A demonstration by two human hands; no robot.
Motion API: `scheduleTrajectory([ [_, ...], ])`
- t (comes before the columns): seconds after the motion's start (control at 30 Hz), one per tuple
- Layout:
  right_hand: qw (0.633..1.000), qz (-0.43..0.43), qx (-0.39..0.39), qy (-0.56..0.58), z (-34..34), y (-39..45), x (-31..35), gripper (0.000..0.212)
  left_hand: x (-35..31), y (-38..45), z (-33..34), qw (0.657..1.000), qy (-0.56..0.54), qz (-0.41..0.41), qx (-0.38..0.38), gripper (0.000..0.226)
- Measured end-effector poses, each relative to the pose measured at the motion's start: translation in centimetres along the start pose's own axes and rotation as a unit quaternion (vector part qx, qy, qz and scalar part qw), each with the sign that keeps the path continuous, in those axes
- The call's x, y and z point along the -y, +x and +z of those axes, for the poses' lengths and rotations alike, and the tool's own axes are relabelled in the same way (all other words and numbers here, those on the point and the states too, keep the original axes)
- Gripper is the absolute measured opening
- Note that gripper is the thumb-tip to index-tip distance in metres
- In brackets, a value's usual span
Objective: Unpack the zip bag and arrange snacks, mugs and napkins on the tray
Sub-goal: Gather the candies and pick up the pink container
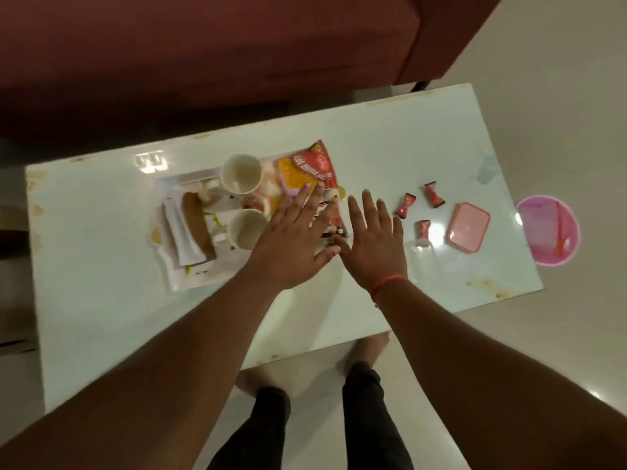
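Observation:
A white tray (190, 283) lies on the table and holds two white mugs (241, 178) (246, 228), folded brown and white napkins (191, 228) and a red-yellow snack packet (307, 166) at its right end. My left hand (295, 239) is flat with straight fingers over the tray's right part, covering a second packet (334, 225). Beside it, my right hand (373, 242) spreads flat over the table, thumb touching the left thumb. Three red wrapped candies (405, 205) (433, 195) (423, 230) lie on the table right of my right hand.
A pink lidded box (468, 227) sits on the white table (101, 300) past the candies. A pink round tub (548, 230) stands on the floor off the right edge. A dark red sofa (203, 56) runs behind the table. My legs show below the near edge.

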State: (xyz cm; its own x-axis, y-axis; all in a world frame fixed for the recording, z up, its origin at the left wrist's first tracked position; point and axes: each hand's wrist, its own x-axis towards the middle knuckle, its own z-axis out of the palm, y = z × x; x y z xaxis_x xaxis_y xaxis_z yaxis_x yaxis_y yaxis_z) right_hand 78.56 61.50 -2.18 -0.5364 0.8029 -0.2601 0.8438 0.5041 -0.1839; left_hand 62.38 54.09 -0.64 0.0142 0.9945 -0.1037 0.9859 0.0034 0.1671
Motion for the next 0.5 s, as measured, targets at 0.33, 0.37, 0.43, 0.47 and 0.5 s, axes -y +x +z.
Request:
scheduleTrajectory([
  [0.33, 0.990, 0.077, -0.014, 0.117, -0.2, 1.2, -16.8, 0.030, -12.0, 11.2, 5.8, 0.987, -0.101, -0.082, 0.099, 0.054],
  [0.37, 0.990, 0.078, 0.005, 0.118, -0.2, 1.8, -17.9, 0.029, -12.4, 12.4, 6.3, 0.982, -0.121, -0.103, 0.100, 0.051],
  [0.43, 0.991, 0.055, 0.060, 0.105, 0.1, 3.2, -19.5, 0.033, -12.6, 14.7, 7.1, 0.978, -0.138, -0.119, 0.100, 0.049],
  [0.47, 0.991, 0.030, 0.090, 0.098, 0.3, 3.8, -20.1, 0.037, -12.7, 15.6, 7.4, 0.980, -0.129, -0.111, 0.106, 0.050],
  [0.5, 0.990, 0.001, 0.111, 0.086, 0.3, 4.3, -20.4, 0.039, -12.8, 16.5, 7.7, 0.983, -0.107, -0.094, 0.116, 0.052],
])
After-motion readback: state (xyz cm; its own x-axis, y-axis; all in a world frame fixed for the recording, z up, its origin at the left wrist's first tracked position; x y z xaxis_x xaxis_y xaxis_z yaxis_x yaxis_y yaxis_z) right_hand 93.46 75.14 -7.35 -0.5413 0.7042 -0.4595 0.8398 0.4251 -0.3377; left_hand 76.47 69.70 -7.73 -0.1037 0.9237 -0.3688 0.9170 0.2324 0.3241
